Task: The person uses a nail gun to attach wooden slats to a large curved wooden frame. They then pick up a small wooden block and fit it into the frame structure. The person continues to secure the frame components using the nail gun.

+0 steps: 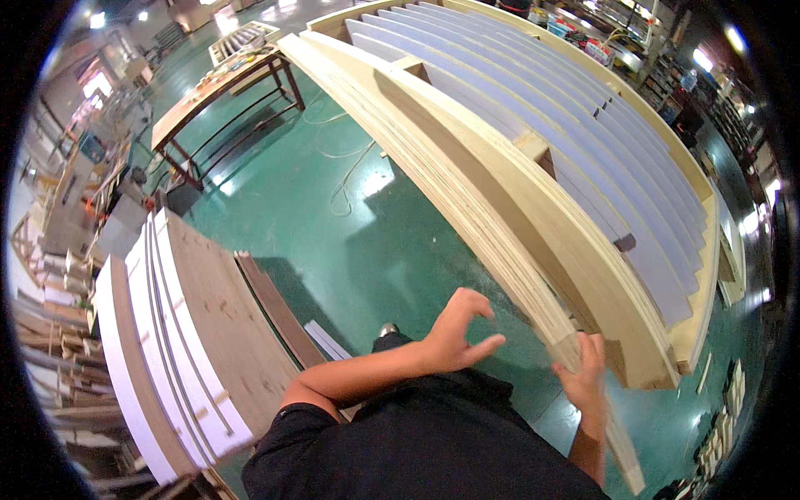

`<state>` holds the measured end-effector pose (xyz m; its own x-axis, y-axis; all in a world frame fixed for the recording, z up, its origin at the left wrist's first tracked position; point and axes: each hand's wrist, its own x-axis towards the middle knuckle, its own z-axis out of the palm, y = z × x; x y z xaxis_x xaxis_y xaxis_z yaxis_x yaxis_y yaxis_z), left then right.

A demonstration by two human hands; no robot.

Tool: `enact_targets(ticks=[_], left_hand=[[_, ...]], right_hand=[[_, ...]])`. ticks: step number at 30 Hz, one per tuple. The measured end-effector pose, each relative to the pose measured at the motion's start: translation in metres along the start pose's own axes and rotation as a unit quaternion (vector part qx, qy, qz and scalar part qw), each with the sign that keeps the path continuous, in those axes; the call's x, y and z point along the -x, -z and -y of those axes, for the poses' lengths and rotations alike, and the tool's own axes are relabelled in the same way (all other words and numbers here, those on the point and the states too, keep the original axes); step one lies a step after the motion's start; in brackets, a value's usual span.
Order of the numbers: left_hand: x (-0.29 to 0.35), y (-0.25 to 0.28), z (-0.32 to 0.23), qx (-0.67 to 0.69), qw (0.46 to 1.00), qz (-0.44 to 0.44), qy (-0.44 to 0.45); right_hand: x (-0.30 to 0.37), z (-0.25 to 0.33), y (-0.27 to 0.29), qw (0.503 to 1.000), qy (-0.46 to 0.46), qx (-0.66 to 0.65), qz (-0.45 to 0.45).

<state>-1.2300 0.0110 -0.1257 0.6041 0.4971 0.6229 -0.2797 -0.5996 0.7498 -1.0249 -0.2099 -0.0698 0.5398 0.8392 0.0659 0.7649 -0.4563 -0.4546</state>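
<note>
A long pale plywood strip (492, 246) runs from the far end of a large wooden frame (575, 237) down past my right side, its near end slightly blurred. My right hand (583, 371) is closed round this strip close to its near end, with the fingers over the top. My left hand (462, 329) hovers in front of my body, thumb and fingers apart, holding nothing. It is a short way left of the strip and does not touch it. Inside the frame, long whitish slats (533, 108) stand in parallel rows, with small wood blocks between some of them.
At my left lies a stack of boards (217, 308) with white panels and thin dark strips on it. A wooden worktable (208, 96) stands at the far left. A cable (342, 187) loops across the green floor (292, 225). Wood offcuts (725, 421) lie at the lower right.
</note>
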Motion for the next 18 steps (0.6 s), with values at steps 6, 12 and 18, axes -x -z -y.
enact_targets(ticks=[6, 12, 18], left_hand=[[-0.174, 0.155, 0.025, -0.319, 0.895, 0.198, -0.241], [-0.259, 0.211, 0.145, -0.346, 0.847, 0.322, -0.241], [-0.332, 0.264, 0.218, -0.25, 0.869, 0.355, -0.237]], right_hand=[[-0.092, 0.104, 0.015, 0.996, -0.006, 0.082, -0.032], [-0.183, 0.161, -0.013, 0.997, 0.009, 0.077, -0.018], [-0.285, 0.188, -0.03, 0.997, -0.01, 0.071, -0.014]])
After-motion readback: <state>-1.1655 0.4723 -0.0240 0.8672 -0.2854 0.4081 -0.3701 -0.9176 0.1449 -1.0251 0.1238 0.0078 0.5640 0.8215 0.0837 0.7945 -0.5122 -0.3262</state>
